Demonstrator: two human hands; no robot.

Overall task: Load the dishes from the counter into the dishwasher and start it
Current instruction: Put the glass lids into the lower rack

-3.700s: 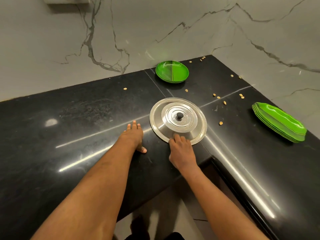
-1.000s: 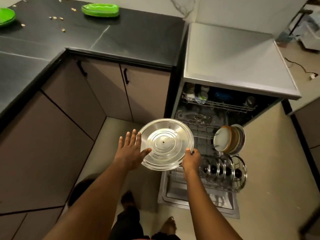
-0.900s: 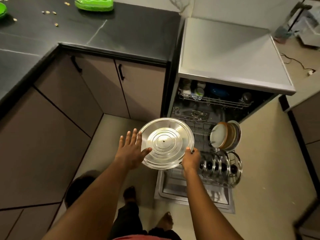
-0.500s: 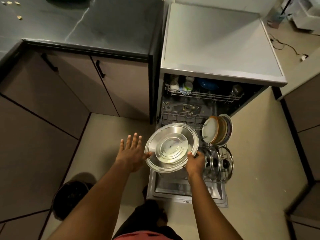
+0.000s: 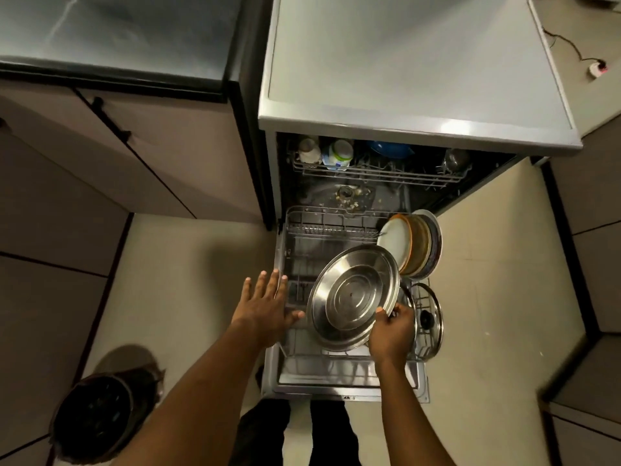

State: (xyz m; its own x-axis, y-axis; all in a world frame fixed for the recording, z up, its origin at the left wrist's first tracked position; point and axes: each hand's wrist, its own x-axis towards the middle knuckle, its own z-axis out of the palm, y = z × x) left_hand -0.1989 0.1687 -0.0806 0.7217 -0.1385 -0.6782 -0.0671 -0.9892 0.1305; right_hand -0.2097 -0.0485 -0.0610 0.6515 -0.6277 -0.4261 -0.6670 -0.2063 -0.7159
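Note:
I hold a round steel lid (image 5: 353,297) tilted over the pulled-out lower rack (image 5: 322,230) of the open dishwasher (image 5: 416,129), its underside towards me. My right hand (image 5: 391,331) pinches the lid's lower right rim. My left hand (image 5: 267,304) hovers just left of the lid with fingers spread, holding nothing. Several plates (image 5: 413,243) stand upright in the rack at the right. Glass lids (image 5: 428,314) stand behind my right hand.
The upper rack (image 5: 376,169) holds cups and a blue bowl. The black counter (image 5: 117,38) lies at top left above cabinet doors (image 5: 134,153). A dark round bin (image 5: 94,418) stands on the floor at bottom left. The dishwasher door (image 5: 346,378) lies open below the rack.
I turned from the counter with the lid and stepped up to the dishwasher. The lid has moved right and lower, over the lower rack, and tilted more.

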